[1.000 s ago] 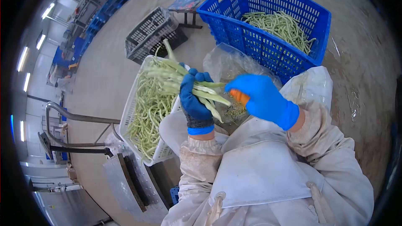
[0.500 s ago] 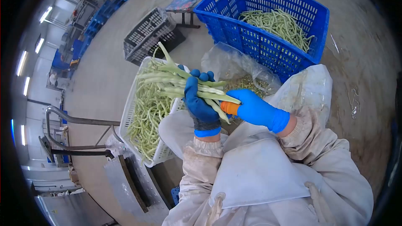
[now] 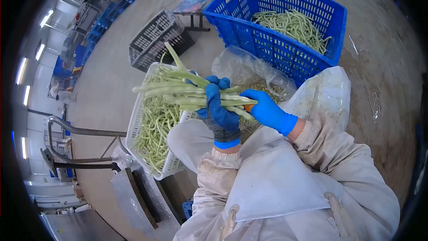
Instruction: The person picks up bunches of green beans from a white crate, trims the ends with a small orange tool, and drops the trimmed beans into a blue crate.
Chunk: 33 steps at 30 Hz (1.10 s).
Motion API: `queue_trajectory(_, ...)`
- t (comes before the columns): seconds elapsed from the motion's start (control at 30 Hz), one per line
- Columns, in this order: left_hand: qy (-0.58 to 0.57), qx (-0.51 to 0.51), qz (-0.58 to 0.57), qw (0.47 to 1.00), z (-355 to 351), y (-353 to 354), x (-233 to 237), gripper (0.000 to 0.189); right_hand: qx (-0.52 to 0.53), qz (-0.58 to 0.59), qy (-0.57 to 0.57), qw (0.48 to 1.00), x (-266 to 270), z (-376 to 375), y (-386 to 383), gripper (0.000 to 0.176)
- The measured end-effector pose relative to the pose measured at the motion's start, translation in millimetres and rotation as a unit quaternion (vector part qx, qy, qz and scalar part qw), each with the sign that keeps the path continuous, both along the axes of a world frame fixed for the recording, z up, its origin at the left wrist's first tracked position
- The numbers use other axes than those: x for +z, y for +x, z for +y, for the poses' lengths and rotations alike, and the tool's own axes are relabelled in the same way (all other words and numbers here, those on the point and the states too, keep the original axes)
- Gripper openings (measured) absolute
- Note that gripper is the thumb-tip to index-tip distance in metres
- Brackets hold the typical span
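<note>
My left hand (image 3: pixel 218 109), in a dark blue and grey glove, is closed round a bunch of green beans (image 3: pixel 178 90) whose long ends stick out to the left. My right hand (image 3: pixel 269 111), in a bright blue glove, is closed on a small orange-handled tool (image 3: pixel 248 107) at the right ends of the beans; its blade cannot be made out. Under the bunch, to the left, a white crate (image 3: pixel 174 165) holds a heap of green beans (image 3: pixel 156 129).
A blue crate (image 3: pixel 276 40) with more beans (image 3: pixel 296 27) stands at the upper right. Beside it lies a clear plastic bag (image 3: pixel 240 64) with scraps. A grey crate (image 3: pixel 156 40), a small stool (image 3: pixel 192 4) and a metal trolley handle (image 3: pixel 84 130) are at the left.
My right hand has moved slightly left and up, to the bean ends. My left hand has shifted a little, and the beans in it are more nearly level and bunched closer.
</note>
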<state>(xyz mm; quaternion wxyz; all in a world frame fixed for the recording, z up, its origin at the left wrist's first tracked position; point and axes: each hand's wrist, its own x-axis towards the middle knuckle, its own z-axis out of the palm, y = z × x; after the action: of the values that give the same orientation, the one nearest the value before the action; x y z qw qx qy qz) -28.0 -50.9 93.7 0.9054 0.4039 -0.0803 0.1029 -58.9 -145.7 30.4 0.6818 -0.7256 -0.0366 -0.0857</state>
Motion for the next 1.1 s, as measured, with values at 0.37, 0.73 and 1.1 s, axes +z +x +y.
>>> queue_trajectory(0.37, -0.064, 0.019, 0.037, 0.997, 32, 39, 9, 0.023, 0.065, 0.042, 0.05, 0.996, 1, -36, -14, 0.023)
queue_trajectory(0.73, -0.149, -0.035, 0.042, 0.987, 31, 37, -3, 0.021, 0.047, 0.054, 0.021, 0.997, 24, 1, -15, 0.018)
queue_trajectory(1.1, -0.334, -0.177, -0.005, 0.926, 32, 38, 19, 0.036, 0.004, 0.259, -0.275, 0.926, -161, -78, -9, 0.021)
